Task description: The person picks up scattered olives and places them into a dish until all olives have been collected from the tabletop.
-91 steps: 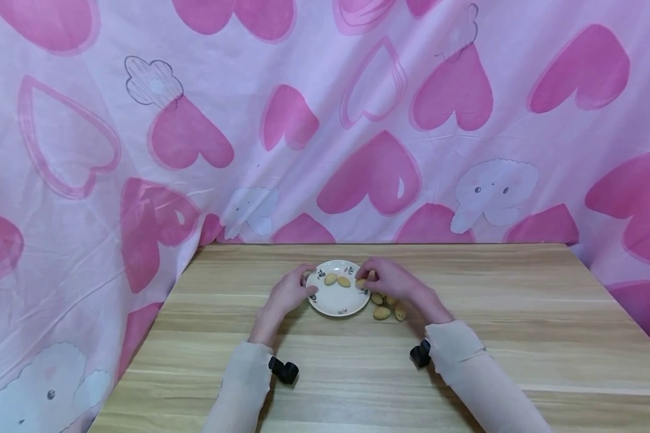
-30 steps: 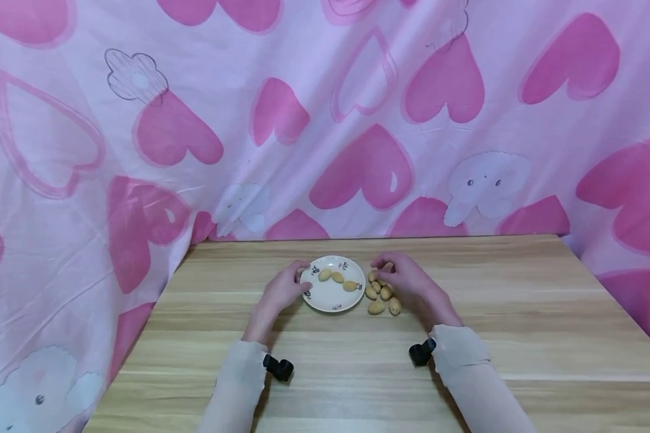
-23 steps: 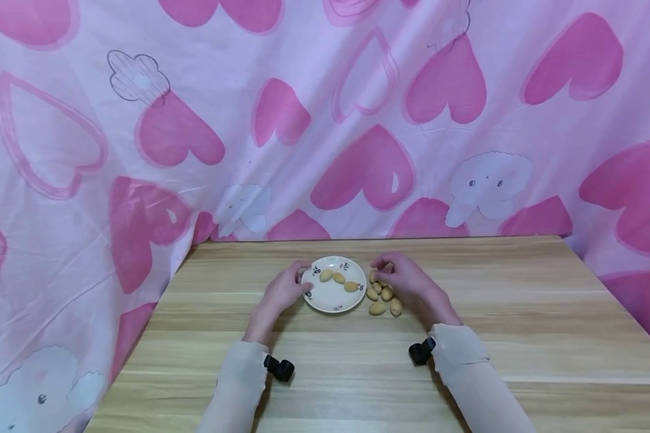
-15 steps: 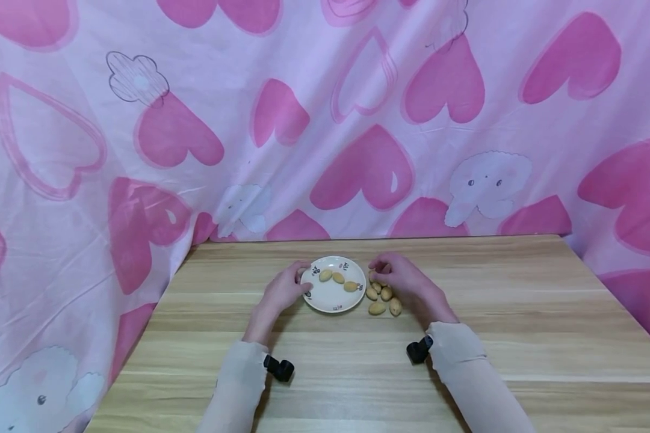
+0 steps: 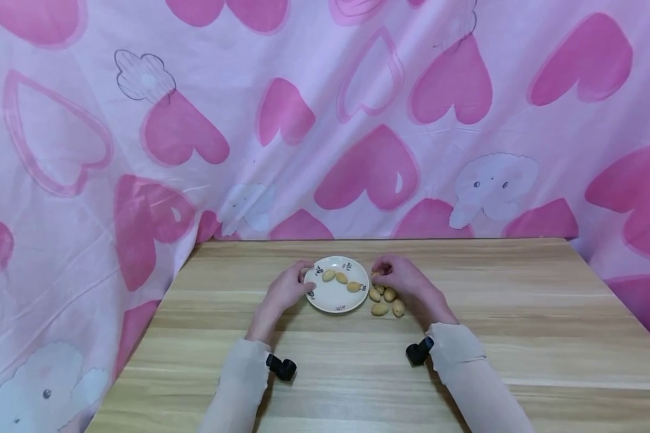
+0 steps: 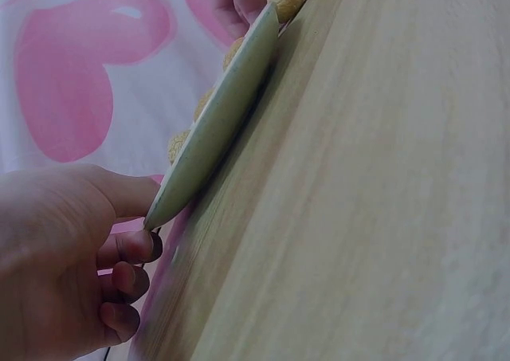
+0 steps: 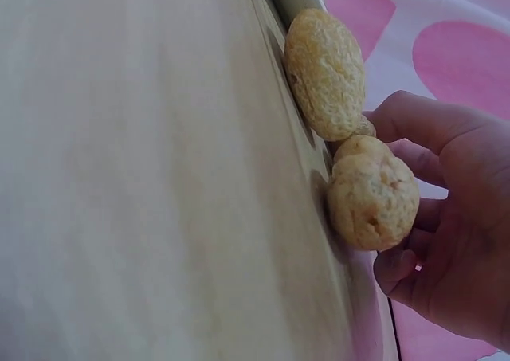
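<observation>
A small white plate (image 5: 336, 304) with dark printed motifs lies on the table and bears 3 wrinkled tan oval pieces, one of them a tan piece (image 5: 354, 287) near its right side. My left hand (image 5: 287, 288) pinches the plate's left rim, the thumb over it and the fingers at its edge, as the left wrist view shows. Right of the plate lie several more such pieces, among them a tan oval piece (image 7: 325, 74) and a rounder one (image 7: 373, 194). At the heap's back, my right hand (image 5: 403, 279) pinches a tan piece, largely hidden by the fingers.
The wooden table (image 5: 336, 373) runs to a pink cloth (image 5: 298, 180) printed with hearts, which hangs behind it and at both sides. A small black camera (image 5: 281, 367) sits at the left wrist, and another camera (image 5: 419, 351) at the right.
Three seconds ago the right hand was at the plate's right edge with a tan piece; that piece now lies on the plate. The hand has moved right to the heap. The left hand stays on the rim.
</observation>
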A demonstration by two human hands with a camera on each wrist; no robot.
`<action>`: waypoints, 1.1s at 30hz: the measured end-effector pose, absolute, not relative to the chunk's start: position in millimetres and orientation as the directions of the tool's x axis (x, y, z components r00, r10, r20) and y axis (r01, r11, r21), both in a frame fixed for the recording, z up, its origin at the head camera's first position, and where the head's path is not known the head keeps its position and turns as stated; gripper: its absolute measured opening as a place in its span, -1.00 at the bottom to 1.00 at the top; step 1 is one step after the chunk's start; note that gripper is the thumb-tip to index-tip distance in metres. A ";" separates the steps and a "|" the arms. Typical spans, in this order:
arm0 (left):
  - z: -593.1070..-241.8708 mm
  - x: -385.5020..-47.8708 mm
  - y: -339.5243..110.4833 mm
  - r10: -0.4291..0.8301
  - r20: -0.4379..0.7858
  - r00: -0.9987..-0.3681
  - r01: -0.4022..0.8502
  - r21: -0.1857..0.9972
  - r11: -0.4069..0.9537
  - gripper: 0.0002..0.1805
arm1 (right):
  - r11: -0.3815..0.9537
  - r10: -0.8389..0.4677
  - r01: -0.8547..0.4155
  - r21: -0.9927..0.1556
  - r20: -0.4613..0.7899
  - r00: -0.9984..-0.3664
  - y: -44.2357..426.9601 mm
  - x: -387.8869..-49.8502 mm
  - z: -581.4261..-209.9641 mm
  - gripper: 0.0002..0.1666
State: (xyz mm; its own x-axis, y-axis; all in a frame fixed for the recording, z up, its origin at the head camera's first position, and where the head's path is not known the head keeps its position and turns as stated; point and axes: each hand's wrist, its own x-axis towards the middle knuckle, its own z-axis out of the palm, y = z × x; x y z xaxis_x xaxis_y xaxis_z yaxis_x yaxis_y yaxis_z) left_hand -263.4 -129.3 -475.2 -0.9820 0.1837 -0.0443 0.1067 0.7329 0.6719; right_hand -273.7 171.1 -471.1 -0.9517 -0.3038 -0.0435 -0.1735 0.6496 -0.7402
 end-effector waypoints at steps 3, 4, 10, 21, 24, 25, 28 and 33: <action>-475.6 -263.0 -128.9 0.182 -0.047 -0.982 0.103 0.676 0.730 -0.39 | 0.636 -0.301 -0.174 -0.752 -0.034 -0.953 170.0 -272.8 -471.3 -0.79; -475.8 -262.7 -128.9 0.179 -0.048 -0.983 0.100 0.677 0.729 -0.40 | 0.633 -0.296 -0.171 -0.755 -0.031 -0.955 169.3 -272.5 -471.1 -0.80; -476.9 -261.3 -129.1 0.174 -0.052 -0.983 0.093 0.677 0.730 -0.40 | 0.644 -0.311 -0.194 -0.740 -0.021 -0.950 168.1 -272.7 -470.9 -0.82; -476.5 -262.6 -128.3 0.170 -0.050 -0.984 0.094 0.668 0.738 -0.39 | 0.627 -0.296 -0.151 -0.764 -0.055 -0.954 168.6 -271.0 -470.3 -0.83; -476.5 -262.6 -128.7 0.174 -0.043 -0.984 0.101 0.665 0.740 -0.39 | 0.627 -0.293 -0.155 -0.763 -0.046 -0.955 168.4 -270.5 -469.1 -0.83; -476.5 -262.6 -128.9 0.174 -0.041 -0.984 0.103 0.665 0.740 -0.39 | 0.626 -0.293 -0.156 -0.764 -0.046 -0.955 168.5 -270.3 -468.3 -0.82; -476.7 -262.6 -128.9 0.173 -0.039 -0.984 0.104 0.664 0.740 -0.39 | 0.624 -0.281 -0.137 -0.769 -0.057 -0.958 168.3 -269.5 -465.9 -0.80; -476.6 -263.0 -128.6 0.171 -0.040 -0.985 0.101 0.663 0.742 -0.40 | 0.590 -0.257 -0.093 -0.802 -0.077 -0.963 166.8 -266.6 -460.2 -0.75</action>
